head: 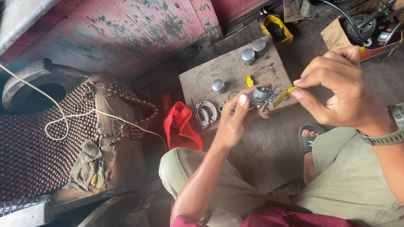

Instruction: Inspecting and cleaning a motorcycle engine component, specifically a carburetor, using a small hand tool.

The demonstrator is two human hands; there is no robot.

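Both hands were raised over the knees: the left hand [236, 115] was wrapped around a small grey metal part [261, 96], thumb on top, while the right hand [336, 86] pinched the tip of a yellow-handled tool [281, 94] between thumb and forefinger, its working end set against that part. Part and tool hung just in front of the near edge of a square wooden board [210, 77] lying on the floor, and they hid a strip of that edge. Nearest the person, right of the board's near corner, a sandalled foot [309, 136] rested on the dark floor. Against the board's left side lay a crumpled red cloth [182, 126]. On the board, close to the near edge, sat a curved brake shoe set [205, 113], and just beyond it a short silver cylinder [218, 85] with a small yellow piece [249, 80] near it. At the board's far corner stood two more silver cylinders [253, 51] side by side. Past that corner lay a yellow container [277, 30], and to the far right of the board an open cardboard box [336, 33] held a toothed sprocket [358, 26]. Well left of the board, a beaded seat cover [38, 151] carried a white cord [63, 117] and a grey rag [86, 164].
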